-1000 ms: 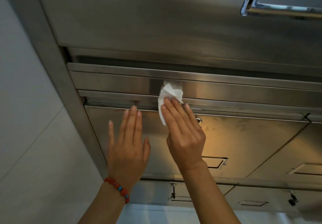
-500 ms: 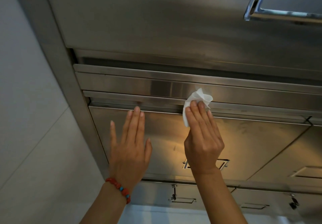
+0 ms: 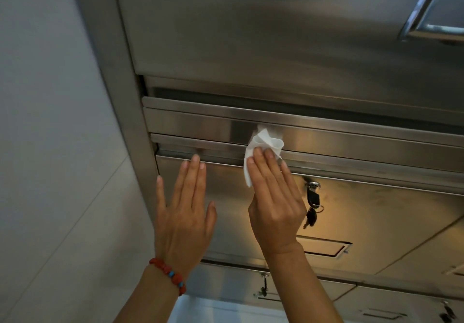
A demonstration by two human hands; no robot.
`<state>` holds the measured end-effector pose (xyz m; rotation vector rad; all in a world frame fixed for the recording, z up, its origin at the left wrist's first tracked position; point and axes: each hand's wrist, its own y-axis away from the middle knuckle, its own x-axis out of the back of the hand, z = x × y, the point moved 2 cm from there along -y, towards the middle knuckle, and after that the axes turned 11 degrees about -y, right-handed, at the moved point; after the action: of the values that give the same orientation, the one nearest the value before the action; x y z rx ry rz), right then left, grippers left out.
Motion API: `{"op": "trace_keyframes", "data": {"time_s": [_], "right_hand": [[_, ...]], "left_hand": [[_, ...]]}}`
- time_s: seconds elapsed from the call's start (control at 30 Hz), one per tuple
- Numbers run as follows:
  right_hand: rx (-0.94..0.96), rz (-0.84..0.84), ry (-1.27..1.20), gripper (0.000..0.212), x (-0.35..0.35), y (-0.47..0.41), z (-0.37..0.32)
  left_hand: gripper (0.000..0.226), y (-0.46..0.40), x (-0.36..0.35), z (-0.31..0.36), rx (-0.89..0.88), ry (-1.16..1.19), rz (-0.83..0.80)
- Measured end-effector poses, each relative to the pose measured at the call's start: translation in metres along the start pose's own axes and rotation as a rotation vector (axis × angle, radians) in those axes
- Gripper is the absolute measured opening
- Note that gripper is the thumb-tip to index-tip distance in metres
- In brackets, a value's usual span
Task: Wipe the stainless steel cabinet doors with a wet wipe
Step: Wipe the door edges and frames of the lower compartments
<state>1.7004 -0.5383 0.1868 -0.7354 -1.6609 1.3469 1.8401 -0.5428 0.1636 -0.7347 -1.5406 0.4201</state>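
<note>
- Wall (image 3: 50, 146): pale tiled surface at the far left, with thin grout lines running diagonally.
- Cabinet frame (image 3: 118, 96): a brushed steel upright, bordering the wall and the doors.
- Bracelet (image 3: 169, 275): red beads with small blue beads, worn on the left wrist.
- Left hand (image 3: 184, 212): laid flat against the cabinet door (image 3: 226, 222), fingers straight and slightly spread, thumb out to the side. It holds nothing. The longest fingertips reach the door's top edge.
- Horizontal steel rails (image 3: 200, 121): stepped bands above the door, below a large upper steel panel (image 3: 251, 33).
- Wet wipe (image 3: 263, 146): white, crumpled, pressed against the lower rail and the top edge of the door. Its upper folds stand clear above the fingertips; one edge hangs down left of the hand.
- Right hand (image 3: 273, 207): fingers extended and close together, pressing the wipe onto the steel. Whether the thumb grips the wipe cannot be told.
- Lock (image 3: 313, 185): set in the door just right of the right hand, with black-headed keys (image 3: 311, 216) hanging from it.
- Recessed pull (image 3: 324, 247): rectangular, partly covered by the right wrist.
- Lower doors (image 3: 288, 290): each carries a lock and a recessed pull.
- Chrome handle (image 3: 431, 21): mounted at the upper right of the top panel.
- No readable brand, label or writing appears on any surface.
</note>
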Motion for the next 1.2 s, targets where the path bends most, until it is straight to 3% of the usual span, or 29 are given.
{"op": "trace_keyframes", "data": {"time_s": [1.2], "right_hand": [[0.150,-0.048,-0.063,0.022,-0.057,-0.024,-0.066]], "left_hand": [[0.060,0.003,0.000,-0.034,0.065,0.017,0.025]]}}
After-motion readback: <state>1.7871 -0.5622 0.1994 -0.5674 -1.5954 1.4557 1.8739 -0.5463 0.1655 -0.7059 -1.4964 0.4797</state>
